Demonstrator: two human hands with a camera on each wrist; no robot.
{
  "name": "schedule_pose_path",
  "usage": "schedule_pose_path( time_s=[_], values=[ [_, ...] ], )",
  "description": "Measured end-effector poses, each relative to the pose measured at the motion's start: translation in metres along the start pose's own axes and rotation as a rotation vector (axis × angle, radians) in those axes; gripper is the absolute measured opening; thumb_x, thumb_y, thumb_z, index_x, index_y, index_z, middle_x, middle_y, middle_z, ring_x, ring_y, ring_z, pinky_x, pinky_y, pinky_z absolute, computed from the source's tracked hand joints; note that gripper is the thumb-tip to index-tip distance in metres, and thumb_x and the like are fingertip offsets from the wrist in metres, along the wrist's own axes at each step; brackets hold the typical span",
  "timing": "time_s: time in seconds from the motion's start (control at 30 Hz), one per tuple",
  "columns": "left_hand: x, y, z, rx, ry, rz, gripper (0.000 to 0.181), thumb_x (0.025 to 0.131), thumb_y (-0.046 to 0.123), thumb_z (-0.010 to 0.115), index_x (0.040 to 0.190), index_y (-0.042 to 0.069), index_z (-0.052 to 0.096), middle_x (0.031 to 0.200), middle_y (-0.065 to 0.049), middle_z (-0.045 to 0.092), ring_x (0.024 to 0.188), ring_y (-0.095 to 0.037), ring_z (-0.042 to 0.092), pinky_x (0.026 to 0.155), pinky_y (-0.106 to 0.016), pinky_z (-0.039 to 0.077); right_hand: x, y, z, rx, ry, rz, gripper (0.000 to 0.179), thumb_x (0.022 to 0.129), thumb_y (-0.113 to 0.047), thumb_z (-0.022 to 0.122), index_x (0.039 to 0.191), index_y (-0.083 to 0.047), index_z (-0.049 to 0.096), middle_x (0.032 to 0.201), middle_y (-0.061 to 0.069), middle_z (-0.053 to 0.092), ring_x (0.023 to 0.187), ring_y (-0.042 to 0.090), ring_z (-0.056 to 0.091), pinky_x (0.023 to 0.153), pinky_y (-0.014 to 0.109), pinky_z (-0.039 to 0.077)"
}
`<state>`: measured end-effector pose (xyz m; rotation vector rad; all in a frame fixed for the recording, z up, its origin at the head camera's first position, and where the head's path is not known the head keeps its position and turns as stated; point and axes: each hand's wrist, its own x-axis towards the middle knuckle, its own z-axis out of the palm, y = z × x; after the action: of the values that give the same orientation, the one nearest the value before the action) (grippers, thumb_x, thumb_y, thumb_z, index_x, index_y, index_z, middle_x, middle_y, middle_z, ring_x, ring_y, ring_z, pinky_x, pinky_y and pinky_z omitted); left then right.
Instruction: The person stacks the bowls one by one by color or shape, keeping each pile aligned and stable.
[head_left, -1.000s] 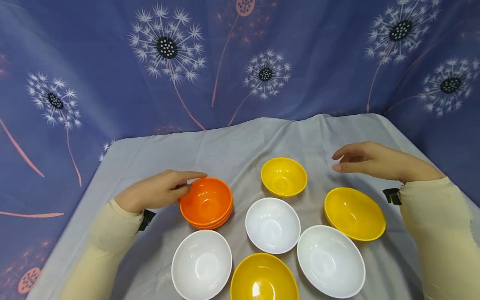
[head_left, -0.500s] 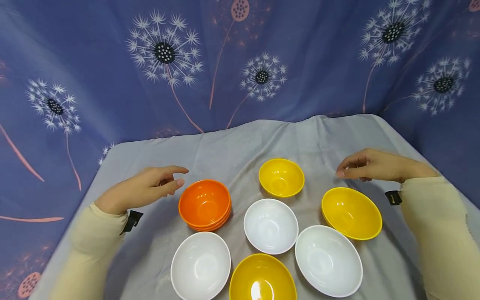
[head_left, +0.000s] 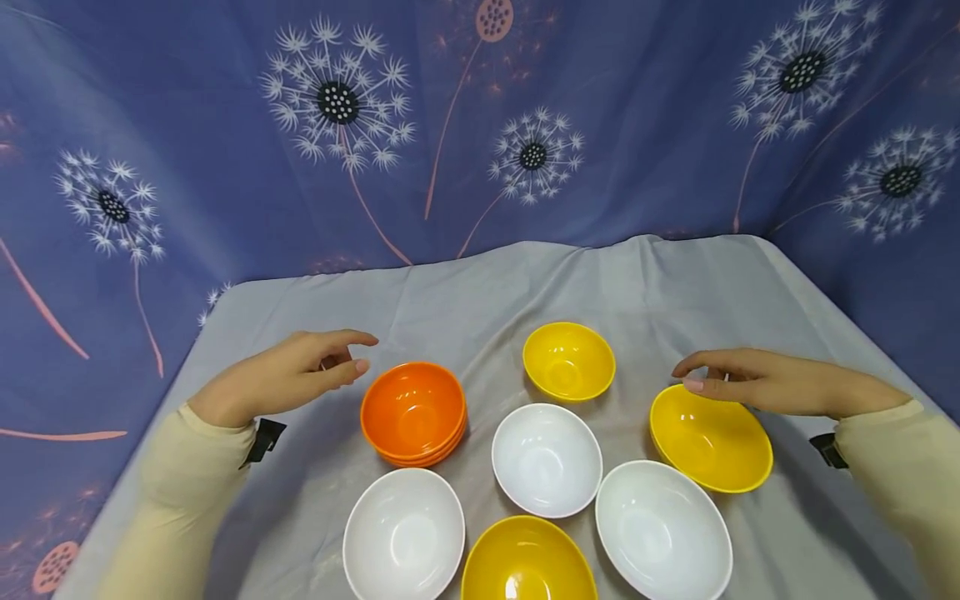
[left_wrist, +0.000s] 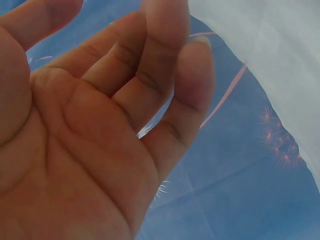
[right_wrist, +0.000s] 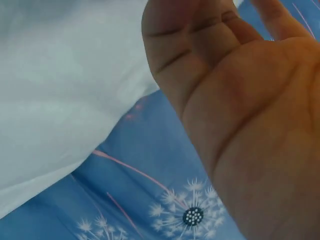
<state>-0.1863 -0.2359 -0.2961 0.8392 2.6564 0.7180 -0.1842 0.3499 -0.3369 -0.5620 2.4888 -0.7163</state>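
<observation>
My left hand (head_left: 292, 375) hovers just left of a stack of orange bowls (head_left: 414, 410), its fingers relaxed with nothing between them. In the left wrist view the palm (left_wrist: 75, 145) shows bare, fingers loosely bent. Over the far rim of the right-hand yellow bowl (head_left: 712, 442) is my right hand (head_left: 780, 383), thumb and fingers apart and holding nothing. The right wrist view shows that palm (right_wrist: 265, 115) with no object in it. A smaller yellow bowl (head_left: 568, 362) stands at the back middle, between the two hands.
A white bowl (head_left: 547, 460) sits in the middle, with another white bowl (head_left: 663, 529) right of it and a third white bowl (head_left: 403, 533) at front left. A yellow bowl (head_left: 528, 562) is cut off by the bottom edge. Grey cloth (head_left: 315, 308) covers the table, before a blue dandelion curtain (head_left: 600, 83).
My left hand has let go of the orange stack's rim and drawn back left. My right hand has come nearer, down to the right-hand yellow bowl. The bowls stay in place.
</observation>
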Motion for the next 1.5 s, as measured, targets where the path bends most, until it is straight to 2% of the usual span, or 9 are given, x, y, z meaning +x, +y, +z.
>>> schedule_pose_path(
  time_s=[0.23,0.33,0.47,0.67,0.77,0.9,1.1,1.37,1.5],
  values=[
    [0.0,0.002,0.002,0.006,0.004,0.005,0.043,0.11,0.028,0.062,0.147,0.007,0.06,0.095,0.002,0.072,0.084,-0.019,0.066,0.077,-0.037,0.056,0.002,0.009,0.01,-0.036,-0.025,-0.063,0.023,0.113,-0.021,0.056,0.122,-0.012,0.074,0.109,-0.007,0.069,0.101,0.006,0.06,0.086,0.022,0.05],
    [0.0,0.002,0.001,0.007,0.009,0.008,0.042,0.11,0.027,0.062,0.147,0.006,0.061,0.095,0.002,0.071,0.083,-0.018,0.065,0.077,-0.036,0.056,0.001,0.008,0.01,-0.099,-0.005,-0.029,0.025,0.112,-0.024,0.059,0.123,-0.01,0.075,0.113,-0.007,0.069,0.105,0.009,0.061,0.089,0.023,0.051],
    [-0.001,0.002,0.001,0.012,0.009,0.01,0.042,0.11,0.026,0.062,0.146,0.005,0.061,0.096,0.0,0.071,0.083,-0.015,0.064,0.077,-0.036,0.056,0.001,0.003,0.005,-0.094,0.007,-0.081,0.022,0.111,-0.019,0.058,0.121,-0.008,0.075,0.107,-0.009,0.069,0.098,0.007,0.062,0.085,0.022,0.051],
    [-0.004,0.003,0.002,0.01,0.004,-0.006,0.043,0.11,0.027,0.062,0.147,0.005,0.061,0.098,0.001,0.071,0.084,-0.014,0.064,0.078,-0.038,0.056,0.009,-0.023,-0.012,0.001,0.265,-0.272,0.019,0.113,-0.006,0.05,0.118,-0.004,0.069,0.078,-0.007,0.063,0.07,0.014,0.061,0.069,0.023,0.047],
    [-0.006,0.003,0.003,0.008,0.006,-0.011,0.043,0.11,0.027,0.062,0.147,0.006,0.061,0.099,0.001,0.071,0.085,-0.015,0.064,0.079,-0.038,0.056,0.025,-0.046,-0.014,0.013,0.35,-0.265,0.018,0.115,-0.013,0.05,0.124,-0.006,0.063,0.078,-0.003,0.063,0.069,0.016,0.061,0.069,0.025,0.049],
    [-0.005,0.005,0.004,0.019,0.006,-0.001,0.042,0.11,0.027,0.062,0.146,0.006,0.062,0.1,0.0,0.071,0.086,-0.014,0.065,0.081,-0.039,0.056,0.055,-0.067,-0.006,0.063,0.309,-0.244,0.025,0.116,-0.021,0.047,0.132,-0.006,0.058,0.089,0.004,0.066,0.079,0.019,0.064,0.079,0.027,0.052],
    [0.001,0.007,0.006,0.026,0.004,0.02,0.041,0.11,0.027,0.061,0.144,0.005,0.063,0.1,-0.001,0.072,0.085,-0.012,0.064,0.081,-0.039,0.056,0.087,-0.075,0.002,0.063,0.255,-0.197,0.029,0.117,-0.025,0.044,0.133,-0.006,0.06,0.103,0.005,0.069,0.093,0.022,0.062,0.091,0.037,0.049],
    [0.004,0.006,0.007,0.013,-0.013,0.017,0.039,0.11,0.027,0.061,0.143,0.005,0.063,0.103,-0.004,0.072,0.087,-0.016,0.064,0.081,-0.04,0.056,0.098,-0.071,0.018,-0.017,0.259,-0.161,0.035,0.117,-0.022,0.045,0.127,0.001,0.068,0.103,0.004,0.07,0.094,0.022,0.06,0.09,0.044,0.049],
    [0.006,0.008,0.014,0.009,-0.004,0.0,0.056,0.108,0.038,0.063,0.154,0.008,0.053,0.127,-0.012,0.067,0.107,-0.025,0.065,0.091,-0.047,0.055,0.103,-0.068,0.025,0.007,0.25,-0.164,0.032,0.116,-0.02,0.046,0.124,0.002,0.069,0.096,0.004,0.068,0.088,0.021,0.059,0.084,0.041,0.05]
  ],
)
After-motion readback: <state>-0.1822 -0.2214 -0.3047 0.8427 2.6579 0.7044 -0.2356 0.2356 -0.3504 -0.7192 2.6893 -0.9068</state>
